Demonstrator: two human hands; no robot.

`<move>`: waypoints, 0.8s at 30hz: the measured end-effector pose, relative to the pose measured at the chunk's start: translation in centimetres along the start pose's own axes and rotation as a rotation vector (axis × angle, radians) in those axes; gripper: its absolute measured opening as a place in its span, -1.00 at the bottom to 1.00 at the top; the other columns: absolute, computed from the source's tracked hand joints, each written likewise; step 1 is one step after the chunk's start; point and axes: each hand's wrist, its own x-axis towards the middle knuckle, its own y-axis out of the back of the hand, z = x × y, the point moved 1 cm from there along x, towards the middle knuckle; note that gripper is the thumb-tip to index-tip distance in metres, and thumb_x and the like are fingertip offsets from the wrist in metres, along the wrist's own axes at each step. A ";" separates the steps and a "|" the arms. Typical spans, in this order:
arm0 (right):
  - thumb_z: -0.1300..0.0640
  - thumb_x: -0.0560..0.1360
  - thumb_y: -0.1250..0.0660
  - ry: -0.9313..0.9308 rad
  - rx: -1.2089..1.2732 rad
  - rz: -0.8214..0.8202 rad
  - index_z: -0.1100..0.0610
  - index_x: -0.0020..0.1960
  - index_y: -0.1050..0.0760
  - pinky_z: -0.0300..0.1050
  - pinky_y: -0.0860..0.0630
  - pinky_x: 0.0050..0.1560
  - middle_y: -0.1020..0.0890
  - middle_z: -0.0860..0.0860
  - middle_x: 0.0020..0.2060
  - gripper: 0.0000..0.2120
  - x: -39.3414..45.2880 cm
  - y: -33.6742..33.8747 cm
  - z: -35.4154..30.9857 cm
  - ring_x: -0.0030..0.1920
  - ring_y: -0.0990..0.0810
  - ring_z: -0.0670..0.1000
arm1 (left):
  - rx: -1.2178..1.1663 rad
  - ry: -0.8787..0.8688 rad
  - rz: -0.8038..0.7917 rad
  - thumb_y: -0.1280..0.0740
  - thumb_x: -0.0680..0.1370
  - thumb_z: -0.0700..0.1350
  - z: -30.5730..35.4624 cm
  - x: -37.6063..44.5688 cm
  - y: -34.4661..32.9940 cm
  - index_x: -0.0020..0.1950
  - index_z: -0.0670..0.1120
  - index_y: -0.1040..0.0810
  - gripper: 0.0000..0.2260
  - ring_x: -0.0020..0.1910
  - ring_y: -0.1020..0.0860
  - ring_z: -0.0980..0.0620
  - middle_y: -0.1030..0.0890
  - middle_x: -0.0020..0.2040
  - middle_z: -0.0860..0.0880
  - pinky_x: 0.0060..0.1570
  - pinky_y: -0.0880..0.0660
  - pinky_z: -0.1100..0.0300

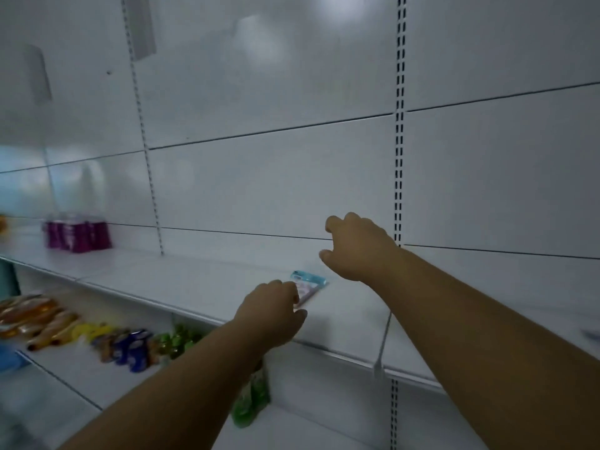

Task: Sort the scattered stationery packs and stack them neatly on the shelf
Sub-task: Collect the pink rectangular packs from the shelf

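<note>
Shelf (194, 284) white, blurred. Purple packs (78, 233) far left on shelf. Right hand (354, 248) hovers above shelf, fingers loosely curled, holding nothing. Left hand (271, 311) pinches blue pack (310, 285) lying on shelf between hands.

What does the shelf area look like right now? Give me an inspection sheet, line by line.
Surface: white metal shelf, mostly bare.
Job's things: one light-blue stationery pack lying flat near the shelf's front.
Clutter: purple packs at far left of the same shelf; bottles and cans on the lower shelf.
Grippers: left hand on the pack's near end, grip unclear through blur; right hand above the shelf, fingers loosely curled, holding nothing.
Cables: nothing seen.
Surroundings: white back panels with slotted uprights.
</note>
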 end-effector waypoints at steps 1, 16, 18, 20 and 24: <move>-0.08 0.46 -0.25 0.006 -0.013 -0.009 0.08 0.28 -0.36 0.02 -0.44 0.00 -0.47 0.13 0.16 -0.56 0.8 -0.7 -1.0 0.10 -0.48 0.18 | -0.010 0.020 -0.010 -0.31 0.48 0.15 -1.6 0.3 -0.1 0.17 0.02 -0.53 -0.67 -0.02 -0.51 0.03 -0.59 0.08 -0.01 -0.06 -0.47 0.18; -0.17 0.43 -0.27 -0.062 -0.049 -0.100 0.07 0.24 -0.41 0.04 -0.51 0.02 -0.51 0.10 0.11 -0.53 10.8 -10.2 -0.8 0.05 -0.53 0.16 | 0.051 0.240 -0.277 -0.28 0.23 0.39 -6.8 12.9 -7.3 0.31 -0.02 -0.41 -0.23 0.09 -0.51 -0.07 -0.57 0.14 -0.03 0.01 -0.44 0.09; -0.17 0.43 -0.28 -0.081 -0.047 -0.121 0.07 0.24 -0.42 0.04 -0.52 0.02 -0.51 0.10 0.11 -0.53 11.7 -11.0 -0.8 0.04 -0.53 0.15 | 0.009 0.232 -0.275 -0.39 0.23 0.33 -7.4 13.8 -7.1 0.33 -0.06 -0.37 -0.22 0.12 -0.49 -0.06 -0.52 0.15 -0.06 0.04 -0.45 0.09; -0.18 0.42 -0.29 -0.102 -0.047 -0.128 0.06 0.23 -0.42 0.05 -0.54 0.01 -0.52 0.10 0.11 -0.53 12.5 -11.6 -1.1 0.02 -0.54 0.14 | -0.096 0.256 -0.285 -0.47 0.32 0.17 -8.3 14.6 -6.6 0.28 -0.11 -0.38 -0.34 0.05 -0.51 -0.02 -0.51 0.07 -0.07 0.03 -0.51 0.13; -0.14 0.45 -0.28 -0.141 -0.052 -0.108 0.09 0.20 -0.43 0.04 -0.53 0.00 -0.52 0.11 0.09 -0.58 13.8 -13.0 -1.9 0.03 -0.54 0.15 | -0.245 0.254 -0.238 -0.44 0.44 -0.07 -10.9 15.8 -5.7 0.11 -0.16 -0.53 -0.70 -0.03 -0.58 -0.04 -0.59 -0.01 -0.10 0.03 -0.57 0.08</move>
